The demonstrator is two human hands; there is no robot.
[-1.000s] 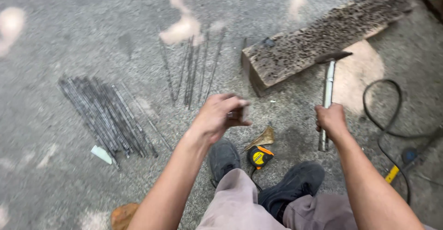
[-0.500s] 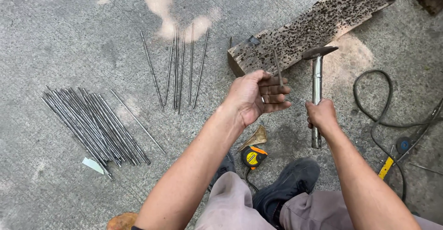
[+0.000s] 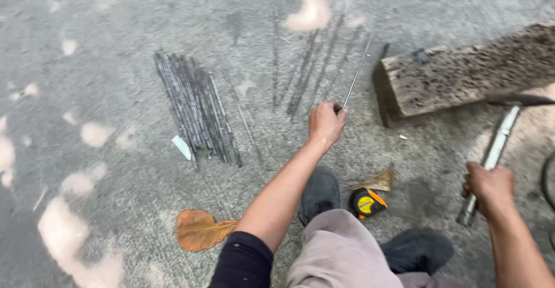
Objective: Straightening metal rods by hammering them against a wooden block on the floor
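Picking Up a Thin Metal Rod

Holding one thin rod by its near end, the left hand is closed around it on the grey concrete floor. A firm pinch would keep it from slipping. The right hand is wrapped around a hammer beside a rough wood block. More rods lie in a pile nearby.
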